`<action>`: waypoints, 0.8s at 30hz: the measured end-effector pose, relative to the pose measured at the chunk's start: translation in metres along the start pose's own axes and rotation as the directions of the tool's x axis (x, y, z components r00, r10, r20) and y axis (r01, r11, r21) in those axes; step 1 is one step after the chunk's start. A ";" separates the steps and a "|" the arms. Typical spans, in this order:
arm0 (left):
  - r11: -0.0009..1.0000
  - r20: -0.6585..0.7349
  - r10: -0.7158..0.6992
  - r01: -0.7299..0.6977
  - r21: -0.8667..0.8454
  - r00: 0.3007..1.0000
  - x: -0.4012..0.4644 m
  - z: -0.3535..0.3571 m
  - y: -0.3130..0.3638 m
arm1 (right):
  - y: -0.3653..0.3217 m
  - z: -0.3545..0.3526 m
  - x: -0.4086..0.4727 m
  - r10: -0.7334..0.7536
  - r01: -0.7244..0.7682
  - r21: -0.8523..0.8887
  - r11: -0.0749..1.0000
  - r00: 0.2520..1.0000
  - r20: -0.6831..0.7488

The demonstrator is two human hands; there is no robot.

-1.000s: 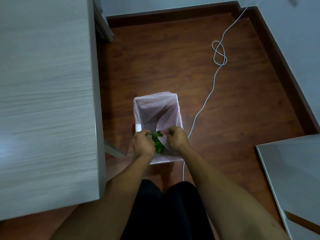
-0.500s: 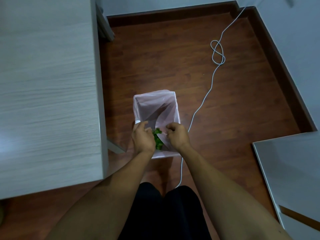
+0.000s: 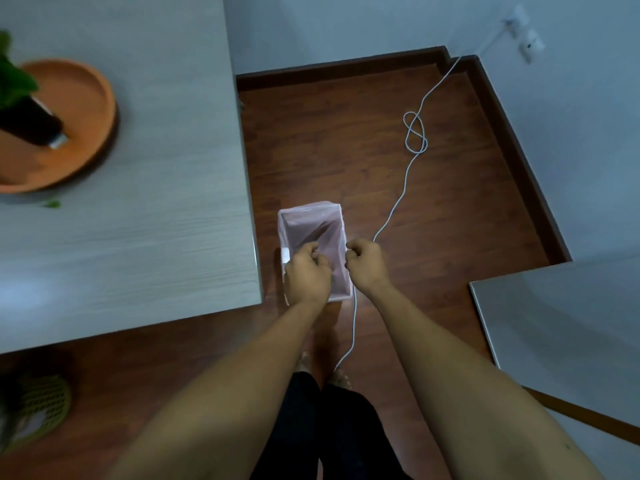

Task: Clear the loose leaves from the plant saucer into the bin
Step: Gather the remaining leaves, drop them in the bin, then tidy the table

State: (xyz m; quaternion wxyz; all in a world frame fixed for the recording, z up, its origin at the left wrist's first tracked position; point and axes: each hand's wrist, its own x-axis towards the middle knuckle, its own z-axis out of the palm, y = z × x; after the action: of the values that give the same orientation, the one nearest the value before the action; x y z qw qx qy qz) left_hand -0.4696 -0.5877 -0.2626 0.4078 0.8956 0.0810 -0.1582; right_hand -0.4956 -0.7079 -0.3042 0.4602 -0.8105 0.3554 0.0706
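The small bin (image 3: 313, 221), lined with a pink bag, stands on the wooden floor beside the table. My left hand (image 3: 306, 273) hovers over the bin's near left part with fingers curled and nothing visible in it. Over the bin's right rim, my right hand (image 3: 367, 265) is loosely curled, also without leaves. On the table at the far left sits the orange plant saucer (image 3: 83, 109) with a dark pot (image 3: 29, 124) and green plant (image 3: 12, 77) on it. One loose green leaf (image 3: 52, 204) lies on the table just in front of the saucer.
The grey table (image 3: 156, 202) fills the left side. A white cable (image 3: 412, 143) snakes across the floor from wall sockets (image 3: 523, 36) past the bin. A second grey surface (image 3: 568, 327) is at right. A green perforated object (image 3: 41, 407) lies on the floor at lower left.
The green leaves held between my hands are gone from view. My hands have moved apart over the bin. The view has shifted so the saucer and plant now show.
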 end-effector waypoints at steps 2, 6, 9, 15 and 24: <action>1.000 -0.022 0.019 -0.018 0.022 1.000 -0.015 -0.029 0.030 | -0.031 -0.025 -0.020 -0.033 0.033 -0.024 0.999 0.999 -0.015; 0.998 -0.077 0.062 -0.059 0.035 0.995 -0.034 -0.089 0.072 | -0.092 -0.058 -0.056 -0.111 0.111 -0.024 0.994 0.994 -0.017; 0.999 -0.135 0.047 -0.045 0.015 0.990 -0.031 -0.129 0.085 | -0.136 -0.065 -0.070 -0.163 0.163 -0.006 0.987 0.987 0.000; 1.000 -0.265 -0.001 -0.005 -0.021 0.964 -0.014 -0.210 0.074 | -0.216 -0.035 -0.084 -0.276 0.277 -0.003 0.961 0.957 0.087; 0.995 -0.379 -0.096 0.074 -0.072 0.920 0.046 -0.336 0.017 | -0.336 0.064 -0.092 -0.415 0.419 0.017 0.908 0.889 0.194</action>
State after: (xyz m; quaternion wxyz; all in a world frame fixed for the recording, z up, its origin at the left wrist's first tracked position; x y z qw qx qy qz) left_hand -0.3485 -0.3446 -0.0591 0.4019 0.8931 0.2019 0.0042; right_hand -0.3343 -0.5010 -0.0655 0.4868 -0.8628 0.1260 0.0529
